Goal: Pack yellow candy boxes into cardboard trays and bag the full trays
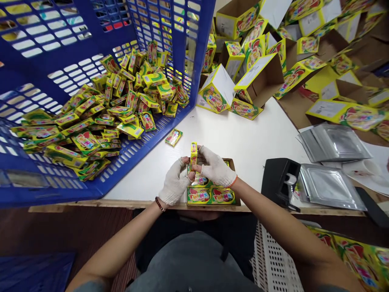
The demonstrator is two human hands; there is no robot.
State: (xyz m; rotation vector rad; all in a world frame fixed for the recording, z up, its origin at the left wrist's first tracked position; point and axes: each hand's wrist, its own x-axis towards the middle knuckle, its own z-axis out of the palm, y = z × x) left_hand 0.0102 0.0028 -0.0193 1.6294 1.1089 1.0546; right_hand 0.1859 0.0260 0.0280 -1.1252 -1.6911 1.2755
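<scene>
By the near edge of the surface (243, 129), the left hand (175, 181) and right hand (216, 167) pinch what looks like one packet (193, 151) between closed fingertips, at the far left corner of the carton (232, 165).

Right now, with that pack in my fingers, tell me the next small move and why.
Probably lower the small pack into the open box: the left grip and right grip both hold it near the box's far left corner, and yellow-green packs lie in the near part. Whether there is room under the grips is hidden.
</scene>
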